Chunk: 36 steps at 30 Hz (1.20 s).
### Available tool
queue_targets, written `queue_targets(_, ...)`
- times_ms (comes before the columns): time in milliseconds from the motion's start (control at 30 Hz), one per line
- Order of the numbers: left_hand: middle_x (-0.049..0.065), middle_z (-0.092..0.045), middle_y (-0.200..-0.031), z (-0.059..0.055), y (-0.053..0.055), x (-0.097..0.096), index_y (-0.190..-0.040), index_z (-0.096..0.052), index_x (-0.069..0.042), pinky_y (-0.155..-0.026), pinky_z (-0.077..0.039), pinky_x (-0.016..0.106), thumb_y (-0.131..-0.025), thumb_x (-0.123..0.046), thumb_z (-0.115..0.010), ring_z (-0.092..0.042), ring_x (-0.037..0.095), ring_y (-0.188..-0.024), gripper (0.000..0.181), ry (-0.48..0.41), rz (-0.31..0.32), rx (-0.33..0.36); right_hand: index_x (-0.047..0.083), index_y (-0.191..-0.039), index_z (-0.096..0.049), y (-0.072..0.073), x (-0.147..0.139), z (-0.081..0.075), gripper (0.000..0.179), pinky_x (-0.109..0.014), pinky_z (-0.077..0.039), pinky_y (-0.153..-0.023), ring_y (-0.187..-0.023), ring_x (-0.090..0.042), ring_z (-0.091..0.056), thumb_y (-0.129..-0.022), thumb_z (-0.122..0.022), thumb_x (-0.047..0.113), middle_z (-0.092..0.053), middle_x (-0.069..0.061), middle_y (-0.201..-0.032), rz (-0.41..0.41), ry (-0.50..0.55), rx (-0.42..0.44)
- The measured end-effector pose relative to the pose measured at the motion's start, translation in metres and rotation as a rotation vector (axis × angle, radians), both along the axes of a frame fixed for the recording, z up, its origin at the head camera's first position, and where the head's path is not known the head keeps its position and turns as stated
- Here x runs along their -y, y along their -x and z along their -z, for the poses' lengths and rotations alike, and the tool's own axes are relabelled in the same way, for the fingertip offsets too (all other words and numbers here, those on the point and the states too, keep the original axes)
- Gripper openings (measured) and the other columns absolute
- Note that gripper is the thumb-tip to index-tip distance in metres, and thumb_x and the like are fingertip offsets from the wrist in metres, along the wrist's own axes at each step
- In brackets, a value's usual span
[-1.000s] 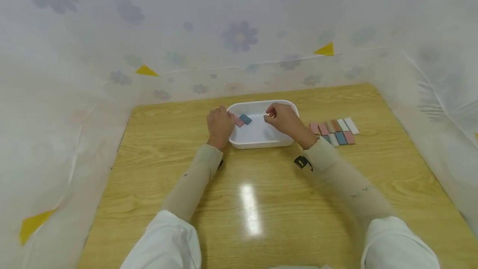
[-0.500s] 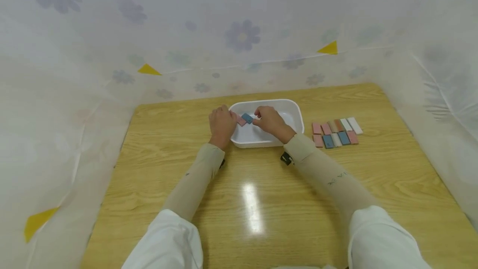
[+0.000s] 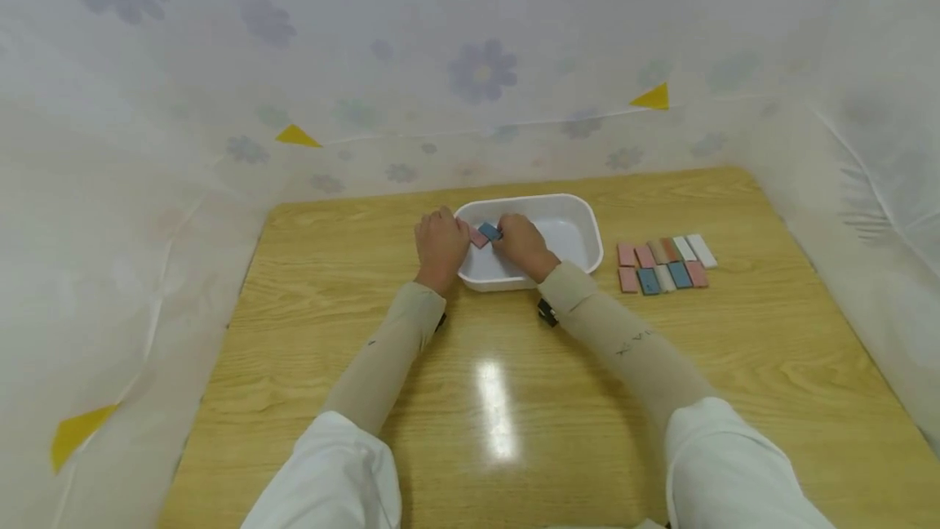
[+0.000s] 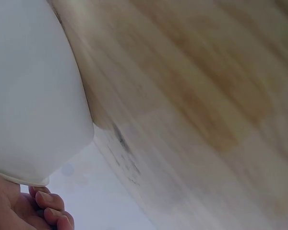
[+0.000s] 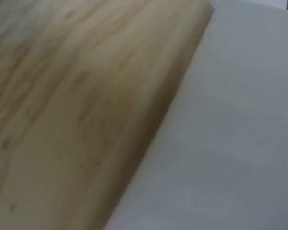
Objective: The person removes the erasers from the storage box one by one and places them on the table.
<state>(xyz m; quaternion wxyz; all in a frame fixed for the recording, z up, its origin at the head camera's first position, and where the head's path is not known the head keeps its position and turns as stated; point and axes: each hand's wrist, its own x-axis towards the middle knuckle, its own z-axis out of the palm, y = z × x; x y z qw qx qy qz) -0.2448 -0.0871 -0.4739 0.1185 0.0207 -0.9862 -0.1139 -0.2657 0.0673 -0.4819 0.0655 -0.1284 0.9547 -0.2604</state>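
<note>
A white tub point(image 3: 574, 237) stands on the table. At its left end my left hand point(image 3: 441, 248) grips the rim, and in the left wrist view the curled fingers point(image 4: 53, 199) show just under that rim. A pink tile point(image 3: 477, 237) lies in the left part of the tub, close beside this hand. A blue tile point(image 3: 488, 230) touches or overlaps the pink one at its upper right. My right hand point(image 3: 525, 243) reaches over the front rim and pinches the blue tile's right edge; its fingertips are mostly hidden. The right wrist view shows only the tub's wall point(image 5: 230, 120) and wood.
Two rows of small tiles point(image 3: 649, 281), pink, blue, beige, orange and white, lie on the wooden table point(image 3: 330, 308) to the right of the tub. A pale flowered curtain point(image 3: 396, 137) with yellow triangles surrounds the table at the back and sides.
My right hand has moved left inside the tub and its fingers have closed on the blue tile's edge. The left hand stays at the rim. The tile rows show fully now.
</note>
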Motion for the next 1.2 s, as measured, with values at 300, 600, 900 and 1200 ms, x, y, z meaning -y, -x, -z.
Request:
queue_targets(300, 0.012, -0.059, -0.087, -0.002, 0.0, -0.001, -0.095, -0.057, -0.001, -0.073, -0.041, 0.039, -0.093, -0.028, -0.041, -0.054, 0.027, -0.082, 0.032, 0.032, -0.008, 0.005, 0.001, -0.083, -0.062, 0.0, 0.002, 0.003, 0.017, -0.034, -0.043, -0.065, -0.07, -0.021, -0.052, -0.08, -0.068, 0.017, -0.057, -0.009, -0.08, 0.028, -0.009, -0.007)
queue_targets(600, 0.012, -0.06, -0.088, -0.002, 0.0, 0.001, -0.094, -0.057, -0.001, -0.074, -0.041, 0.04, -0.093, -0.029, -0.042, -0.055, 0.028, -0.084, 0.032, 0.03, 0.01, -0.001, 0.0, -0.089, -0.064, -0.005, -0.011, -0.015, 0.025, -0.034, -0.044, -0.064, -0.07, -0.02, -0.053, -0.08, -0.069, 0.023, -0.061, -0.009, -0.083, 0.044, 0.007, -0.018)
queue_targets(900, 0.012, -0.058, -0.088, -0.003, 0.003, 0.005, -0.096, -0.055, -0.001, -0.076, -0.039, 0.039, -0.094, -0.03, -0.039, -0.052, 0.028, -0.083, 0.033, 0.03, 0.01, 0.048, -0.001, -0.096, -0.063, -0.03, -0.044, -0.053, 0.026, -0.035, -0.044, -0.071, -0.077, -0.02, -0.055, -0.082, -0.065, 0.021, -0.061, -0.01, -0.088, 0.084, 0.154, -0.136)
queue_targets(1200, 0.012, -0.058, -0.088, -0.004, 0.002, 0.005, -0.097, -0.055, -0.001, -0.076, -0.039, 0.039, -0.094, -0.029, -0.039, -0.053, 0.028, -0.084, 0.033, 0.038, 0.009, 0.066, 0.0, -0.107, -0.059, -0.055, -0.093, -0.08, 0.032, -0.04, -0.045, -0.077, -0.089, -0.026, -0.057, -0.085, -0.063, 0.023, -0.06, -0.014, -0.098, 0.154, 0.252, -0.106)
